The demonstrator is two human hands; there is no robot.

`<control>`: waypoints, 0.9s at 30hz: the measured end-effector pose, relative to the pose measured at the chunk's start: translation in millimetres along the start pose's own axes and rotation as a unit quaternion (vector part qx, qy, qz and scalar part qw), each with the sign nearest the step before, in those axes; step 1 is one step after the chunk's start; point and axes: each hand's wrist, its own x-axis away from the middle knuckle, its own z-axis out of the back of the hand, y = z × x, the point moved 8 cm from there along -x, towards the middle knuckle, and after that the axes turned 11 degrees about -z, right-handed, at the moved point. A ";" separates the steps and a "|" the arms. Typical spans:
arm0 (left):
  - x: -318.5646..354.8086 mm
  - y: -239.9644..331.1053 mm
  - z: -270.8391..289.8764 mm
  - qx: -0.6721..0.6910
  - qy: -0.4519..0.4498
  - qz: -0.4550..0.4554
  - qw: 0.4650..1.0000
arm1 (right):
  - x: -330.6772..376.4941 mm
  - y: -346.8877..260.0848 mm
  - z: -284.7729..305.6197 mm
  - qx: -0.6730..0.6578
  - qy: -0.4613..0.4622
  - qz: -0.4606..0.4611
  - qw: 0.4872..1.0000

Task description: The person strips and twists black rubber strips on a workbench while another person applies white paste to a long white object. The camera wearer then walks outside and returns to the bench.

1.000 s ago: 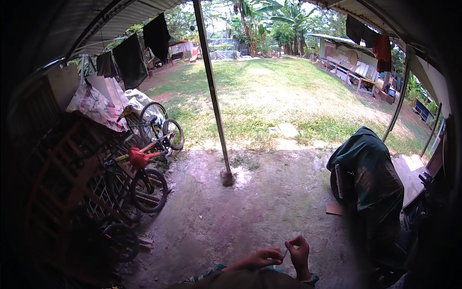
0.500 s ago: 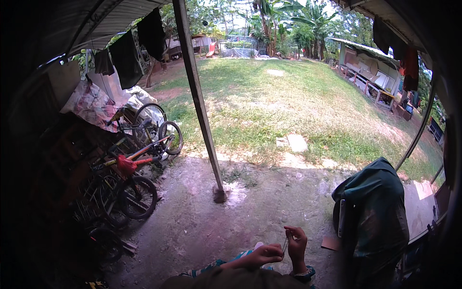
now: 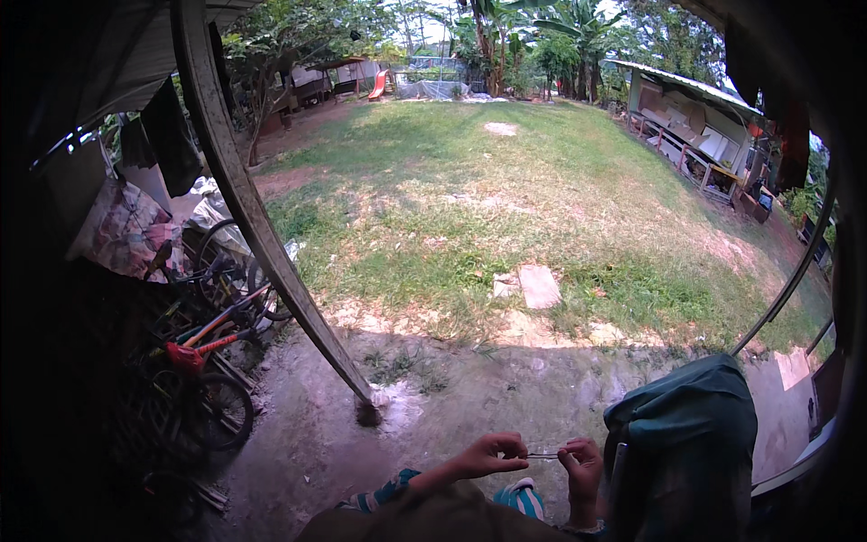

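Observation:
In front of my body, both hands are raised over the concrete floor [image 3: 298,452]. A short, thin, pale strand [image 3: 543,456], perhaps a looped band, runs level between them; it is too small to name its kind. My left hand [image 3: 492,454] pinches one end, its fingers curled and thumb pressed in. At the other end, my right hand [image 3: 582,462] grips it between thumb and fingers. A teal-and-white striped sleeve [image 3: 388,490] covers my left forearm. Below the strand shows a striped teal-and-white cloth [image 3: 520,497].
A wooden post [image 3: 262,226] leans across the left side. Beyond it stand several bicycles [image 3: 217,406]. Close on my right is a bulky object under a dark green cover [image 3: 691,406]. Ahead lies a lawn [image 3: 433,217] with flat slabs [image 3: 539,286]; a shed [image 3: 691,135] stands far right.
My hands have moved apart sideways, and the strand has turned from nearly upright to level. The view has shifted, so the post and bicycles sit further left.

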 end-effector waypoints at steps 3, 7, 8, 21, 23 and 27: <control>-43.3 -40.5 51.4 -0.051 0.121 0.021 0.991 | -71.4 11.2 -9.3 -0.132 -0.097 -0.077 0.983; -93.3 -87.1 116.1 -0.086 0.308 0.061 0.946 | -168.8 17.0 -29.7 0.008 -0.277 -0.067 0.959; -105.7 -95.7 124.9 -0.101 0.334 0.072 0.934 | -188.1 9.7 -38.1 0.036 -0.314 -0.080 0.945; -272.7 -211.3 241.4 -0.234 0.448 0.117 0.855 | -405.9 -27.1 -81.2 0.060 -0.578 -0.065 0.811; -309.4 -240.0 263.5 -0.202 0.433 0.123 0.870 | -452.7 -29.0 -88.3 0.076 -0.569 -0.021 0.819; -397.1 -288.0 316.7 -0.132 0.397 0.104 0.902 | -558.8 -38.4 -94.3 0.111 -0.514 -0.018 0.850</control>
